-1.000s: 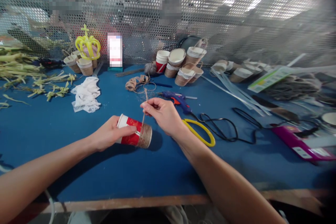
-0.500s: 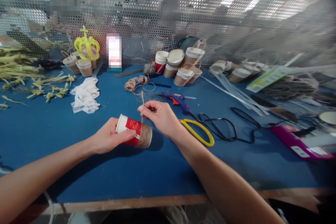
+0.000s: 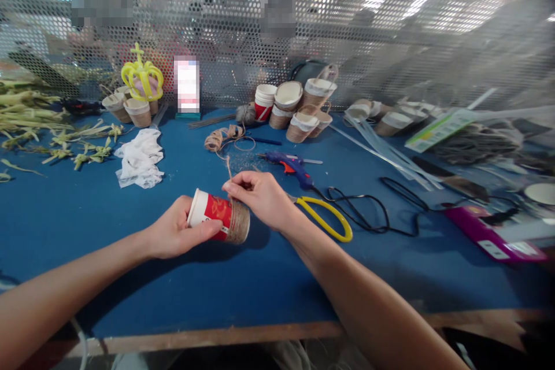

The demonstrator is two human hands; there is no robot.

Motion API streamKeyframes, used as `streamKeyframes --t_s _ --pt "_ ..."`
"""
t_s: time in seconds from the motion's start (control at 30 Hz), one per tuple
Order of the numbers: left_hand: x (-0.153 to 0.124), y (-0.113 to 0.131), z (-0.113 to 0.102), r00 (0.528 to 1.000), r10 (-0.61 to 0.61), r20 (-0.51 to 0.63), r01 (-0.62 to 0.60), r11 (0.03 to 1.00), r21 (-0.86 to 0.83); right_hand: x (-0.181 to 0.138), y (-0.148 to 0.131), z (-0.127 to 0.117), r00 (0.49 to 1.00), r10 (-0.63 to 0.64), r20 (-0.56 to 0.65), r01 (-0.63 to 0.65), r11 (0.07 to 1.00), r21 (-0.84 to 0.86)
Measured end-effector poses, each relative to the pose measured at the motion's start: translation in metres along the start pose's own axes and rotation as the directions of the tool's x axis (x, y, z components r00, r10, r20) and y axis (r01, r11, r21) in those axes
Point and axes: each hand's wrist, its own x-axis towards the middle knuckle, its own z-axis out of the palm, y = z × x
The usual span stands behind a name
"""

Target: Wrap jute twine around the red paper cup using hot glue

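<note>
My left hand (image 3: 176, 234) grips a red paper cup (image 3: 211, 213) lying on its side just above the blue table (image 3: 217, 283). The cup's bottom end is wound with brown twine (image 3: 239, 223). My right hand (image 3: 260, 199) pinches the twine strand right above the cup, fingers closed on it. The strand runs back to a loose twine coil (image 3: 221, 137) farther up the table.
Yellow-handled scissors (image 3: 324, 219) lie right of my right hand, with a blue glue gun (image 3: 288, 163) and its black cable (image 3: 373, 214) behind. Twine-wrapped cups (image 3: 299, 107), a white cloth (image 3: 139, 157), green leaf strips (image 3: 56, 133) and a perforated metal screen (image 3: 347, 23) lie beyond.
My right hand has come down and left with the twine, closer to the cup. The cup has turned slightly in my left hand.
</note>
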Motion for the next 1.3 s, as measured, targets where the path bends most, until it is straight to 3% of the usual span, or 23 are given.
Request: streamKeyframes --t_s 0.23,0.43,0.6,0.77,0.93,1.03,1.17,1.3 --pt "-0.002 0.002 -0.001 0.996 0.085 0.034 -0.087 0.993 0.075 -0.002 -0.003 -0.001 1.000 -0.015 0.022 0.015 1.000 -0.010" --pt "-0.002 0.002 -0.001 0.997 0.075 0.012 -0.076 0.995 0.069 -0.001 -0.004 -0.001 0.998 0.008 0.060 -0.007 1.000 -0.009" --pt "0.001 0.000 0.000 0.997 -0.034 -0.071 0.026 0.994 -0.107 0.001 0.000 0.000 0.996 0.060 0.071 -0.062 0.998 0.023" --pt "0.003 0.001 0.003 0.975 -0.179 -0.129 0.116 0.912 -0.393 0.004 0.006 0.001 0.991 0.108 0.077 -0.110 0.994 0.028" --pt "0.013 0.005 -0.001 0.899 -0.321 -0.299 0.076 0.786 -0.614 0.009 0.011 -0.001 0.993 0.085 -0.087 -0.084 0.996 0.013" --pt "0.020 0.005 -0.006 0.883 -0.347 -0.316 0.052 0.742 -0.668 0.006 0.005 0.000 0.987 0.041 -0.157 -0.040 0.999 0.012" --pt "0.023 0.002 -0.009 0.845 -0.399 -0.356 0.067 0.740 -0.669 -0.004 -0.004 0.010 0.991 -0.068 -0.117 0.056 0.993 -0.106" --pt "0.023 -0.002 -0.008 0.851 -0.368 -0.375 0.049 0.766 -0.641 -0.009 -0.006 0.018 0.985 -0.118 -0.126 0.085 0.967 -0.239"
